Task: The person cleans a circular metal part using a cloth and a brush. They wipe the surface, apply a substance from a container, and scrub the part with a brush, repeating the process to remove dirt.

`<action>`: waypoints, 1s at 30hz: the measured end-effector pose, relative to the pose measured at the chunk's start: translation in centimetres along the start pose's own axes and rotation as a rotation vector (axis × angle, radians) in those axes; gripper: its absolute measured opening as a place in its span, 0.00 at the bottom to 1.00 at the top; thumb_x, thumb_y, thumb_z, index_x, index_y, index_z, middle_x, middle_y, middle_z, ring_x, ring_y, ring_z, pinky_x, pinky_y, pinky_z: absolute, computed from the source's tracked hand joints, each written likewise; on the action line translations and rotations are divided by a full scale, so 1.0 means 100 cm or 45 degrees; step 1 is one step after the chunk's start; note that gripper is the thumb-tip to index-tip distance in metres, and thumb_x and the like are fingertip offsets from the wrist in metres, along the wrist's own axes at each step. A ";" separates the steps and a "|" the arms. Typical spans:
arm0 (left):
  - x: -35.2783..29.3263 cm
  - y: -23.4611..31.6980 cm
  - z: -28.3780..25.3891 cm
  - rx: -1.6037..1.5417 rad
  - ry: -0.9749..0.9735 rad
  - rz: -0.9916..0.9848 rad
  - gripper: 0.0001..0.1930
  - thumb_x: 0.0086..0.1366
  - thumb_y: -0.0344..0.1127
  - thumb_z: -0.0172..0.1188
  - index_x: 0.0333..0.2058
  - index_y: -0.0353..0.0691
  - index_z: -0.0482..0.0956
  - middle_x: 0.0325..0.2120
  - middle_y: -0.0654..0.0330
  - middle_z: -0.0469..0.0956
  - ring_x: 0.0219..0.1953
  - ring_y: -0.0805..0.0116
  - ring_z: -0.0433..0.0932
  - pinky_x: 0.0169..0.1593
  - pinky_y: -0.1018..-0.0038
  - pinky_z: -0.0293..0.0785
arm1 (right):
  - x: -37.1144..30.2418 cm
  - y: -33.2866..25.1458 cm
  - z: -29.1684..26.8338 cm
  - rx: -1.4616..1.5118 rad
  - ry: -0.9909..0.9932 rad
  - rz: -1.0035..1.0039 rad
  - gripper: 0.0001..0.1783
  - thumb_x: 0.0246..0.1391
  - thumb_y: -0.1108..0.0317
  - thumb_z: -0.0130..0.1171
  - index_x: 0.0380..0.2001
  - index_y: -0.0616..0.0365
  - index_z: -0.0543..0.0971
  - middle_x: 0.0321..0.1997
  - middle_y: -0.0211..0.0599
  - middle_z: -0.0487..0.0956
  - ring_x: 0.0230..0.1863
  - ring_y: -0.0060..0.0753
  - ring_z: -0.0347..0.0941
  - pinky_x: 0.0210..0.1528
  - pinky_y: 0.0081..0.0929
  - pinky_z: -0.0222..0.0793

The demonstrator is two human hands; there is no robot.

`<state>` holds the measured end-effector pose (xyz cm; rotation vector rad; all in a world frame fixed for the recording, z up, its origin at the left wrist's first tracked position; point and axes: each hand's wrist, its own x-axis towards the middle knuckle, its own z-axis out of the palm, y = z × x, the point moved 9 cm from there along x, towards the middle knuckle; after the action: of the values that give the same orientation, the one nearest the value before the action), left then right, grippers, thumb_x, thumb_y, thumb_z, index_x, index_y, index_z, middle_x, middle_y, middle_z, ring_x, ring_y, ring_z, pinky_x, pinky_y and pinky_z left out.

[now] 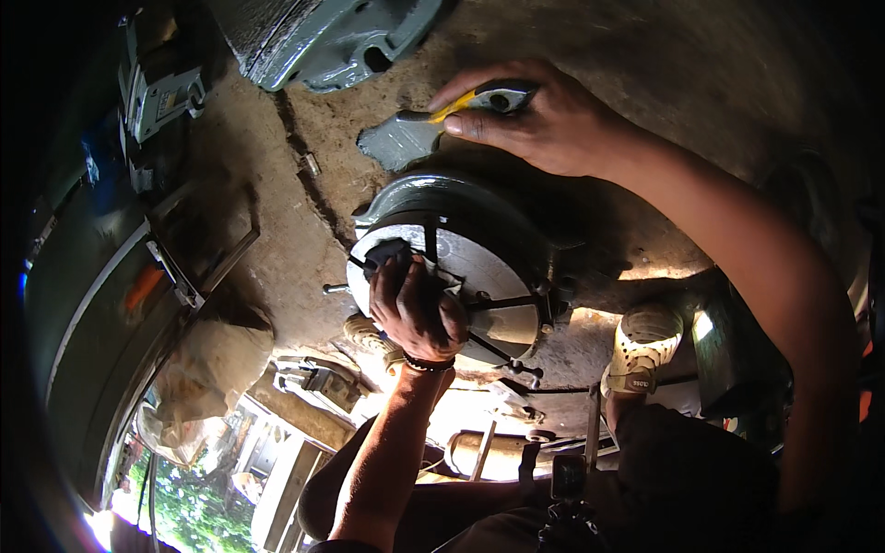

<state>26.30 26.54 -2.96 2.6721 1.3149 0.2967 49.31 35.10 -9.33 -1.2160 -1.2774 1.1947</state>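
My right hand (558, 120) is closed on the yellow-and-black handle of a putty knife (456, 107). Its broad blade (396, 146), coated in grey-green paste, points left above the concrete. Below it lies a round metal plate (505, 272) with dark radial slots and bolts around the edge, tilted towards me. A thick grey-green painted rim (442, 195) shows behind the plate. My left hand (419, 313) rests on the plate's left part, fingers curled against a dark wad (387, 252) that looks like a rag; my fingers partly hide it.
A wet-looking grey-green casting (346, 51) sits at the top. A loose bolt (312, 164) lies by a crack in the floor. Metal frames (198, 276) and a plastic bag (207, 369) stand left. My clog-shod foot (645, 341) is right of the plate.
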 end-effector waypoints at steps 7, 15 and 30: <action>-0.004 -0.005 0.002 0.029 -0.065 0.026 0.24 0.62 0.47 0.51 0.50 0.34 0.75 0.48 0.43 0.73 0.53 0.44 0.70 0.59 0.50 0.63 | 0.019 0.012 0.032 -0.114 -0.136 -0.048 0.17 0.58 0.55 0.64 0.46 0.50 0.82 0.45 0.36 0.83 0.50 0.32 0.78 0.56 0.29 0.71; -0.004 -0.007 0.002 0.008 -0.079 0.001 0.23 0.62 0.45 0.52 0.51 0.37 0.74 0.50 0.48 0.74 0.54 0.46 0.69 0.60 0.52 0.62 | 0.023 0.024 0.040 0.035 -0.194 0.172 0.16 0.59 0.57 0.63 0.46 0.52 0.82 0.47 0.35 0.83 0.50 0.30 0.78 0.56 0.28 0.71; -0.012 -0.015 0.004 -0.054 -0.099 -0.044 0.24 0.61 0.48 0.55 0.52 0.41 0.76 0.51 0.48 0.71 0.54 0.46 0.69 0.60 0.52 0.60 | 0.030 0.027 0.060 0.087 -0.319 0.139 0.16 0.59 0.56 0.63 0.45 0.54 0.82 0.46 0.36 0.83 0.48 0.29 0.78 0.55 0.27 0.71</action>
<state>24.55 26.50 -3.86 2.5949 1.3155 0.2119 43.35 38.00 -12.24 -1.1238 -1.3530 1.4960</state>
